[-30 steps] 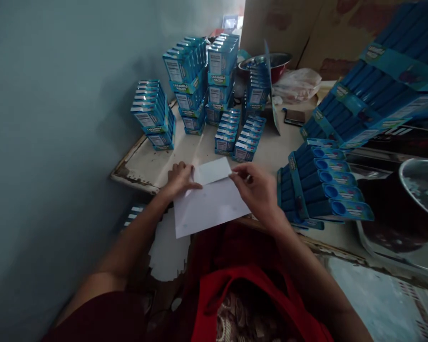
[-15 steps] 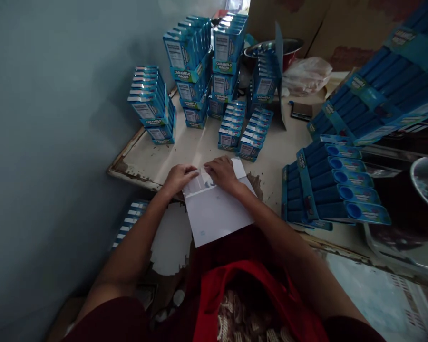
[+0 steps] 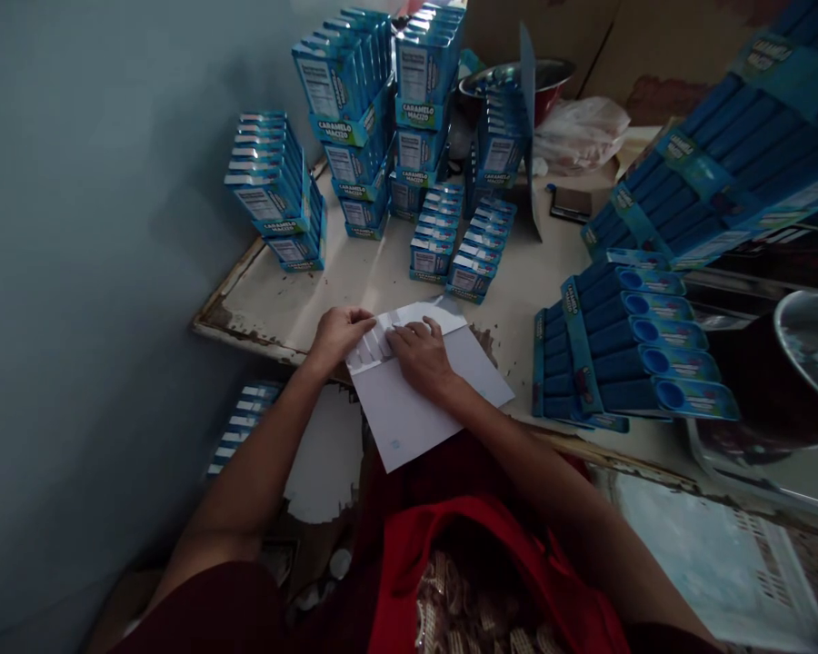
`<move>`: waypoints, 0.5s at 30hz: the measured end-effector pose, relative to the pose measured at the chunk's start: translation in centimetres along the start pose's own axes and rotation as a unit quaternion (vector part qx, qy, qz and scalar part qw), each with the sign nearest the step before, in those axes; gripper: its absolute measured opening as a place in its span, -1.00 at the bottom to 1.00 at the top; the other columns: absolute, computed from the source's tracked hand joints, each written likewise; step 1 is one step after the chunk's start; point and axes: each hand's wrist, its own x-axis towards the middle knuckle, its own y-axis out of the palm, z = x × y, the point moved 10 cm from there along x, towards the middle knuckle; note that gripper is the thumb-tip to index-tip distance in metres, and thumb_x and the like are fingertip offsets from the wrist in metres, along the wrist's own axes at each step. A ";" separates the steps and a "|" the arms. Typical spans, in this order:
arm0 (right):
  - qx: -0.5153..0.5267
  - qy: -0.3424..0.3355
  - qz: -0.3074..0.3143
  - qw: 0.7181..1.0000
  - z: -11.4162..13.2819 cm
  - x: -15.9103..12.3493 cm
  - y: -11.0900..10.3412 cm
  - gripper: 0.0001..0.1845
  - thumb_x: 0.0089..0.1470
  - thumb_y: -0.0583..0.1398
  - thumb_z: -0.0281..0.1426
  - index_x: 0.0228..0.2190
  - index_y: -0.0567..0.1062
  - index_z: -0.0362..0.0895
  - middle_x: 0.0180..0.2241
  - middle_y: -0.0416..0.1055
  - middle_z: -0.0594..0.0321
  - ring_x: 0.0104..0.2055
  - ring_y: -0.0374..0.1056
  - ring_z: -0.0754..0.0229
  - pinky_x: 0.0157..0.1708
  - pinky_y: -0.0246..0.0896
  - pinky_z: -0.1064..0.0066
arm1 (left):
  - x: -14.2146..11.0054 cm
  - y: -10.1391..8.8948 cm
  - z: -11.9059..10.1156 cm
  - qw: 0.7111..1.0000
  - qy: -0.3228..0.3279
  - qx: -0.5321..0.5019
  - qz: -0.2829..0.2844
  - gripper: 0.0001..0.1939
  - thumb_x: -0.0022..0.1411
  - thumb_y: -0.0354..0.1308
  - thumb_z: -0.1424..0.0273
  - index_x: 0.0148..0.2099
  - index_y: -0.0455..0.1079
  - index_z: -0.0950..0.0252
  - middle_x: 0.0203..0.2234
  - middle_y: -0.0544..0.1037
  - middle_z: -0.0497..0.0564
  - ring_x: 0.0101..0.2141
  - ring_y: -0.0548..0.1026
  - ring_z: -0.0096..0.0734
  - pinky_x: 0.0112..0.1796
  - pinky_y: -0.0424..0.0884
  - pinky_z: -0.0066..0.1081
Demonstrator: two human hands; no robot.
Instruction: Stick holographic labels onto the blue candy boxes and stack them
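A white cardboard sheet [image 3: 423, 409] lies partly over the table's front edge, its plain face up and its far side scored into narrow strips and a folded flap. My left hand [image 3: 341, 341] is closed on the far left corner, thumb and fingers pinching the strips. Across the sheet's far part rests my right hand [image 3: 421, 359], its bent fingertips closed at the strips beside the left hand; one finger stands slightly raised. The underside of the sheet and part of the right hand's grip are hidden.
Stacked blue caramel boxes [image 3: 344, 127] stand along the back of the worn table [image 3: 279, 313]. Blue tube-like packs [image 3: 606, 345] lean at the right near a metal pot [image 3: 811, 363]. A dark phone [image 3: 571, 203] lies behind. In my lap sits a red bag [image 3: 399, 581] of wrapped pieces.
My right hand has moved slightly left and nearer to me over the sheet, uncovering more of the folded far edge. The sheet has turned a little. The view has shifted slightly.
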 end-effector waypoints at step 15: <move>0.001 0.033 -0.045 0.998 -0.8 1.1 -3.7 -0.69 0.49 0.11 -0.43 -0.08 0.69 -0.12 -0.10 0.64 -0.01 0.03 0.39 -0.10 0.09 0.03 0.05 | -0.9 -0.1 -5.0 0.968 0.062 0.240 -0.025 -0.77 0.24 0.29 0.30 -0.16 0.76 0.21 -0.29 0.78 0.07 -0.23 0.67 -0.16 -0.23 0.44 -0.34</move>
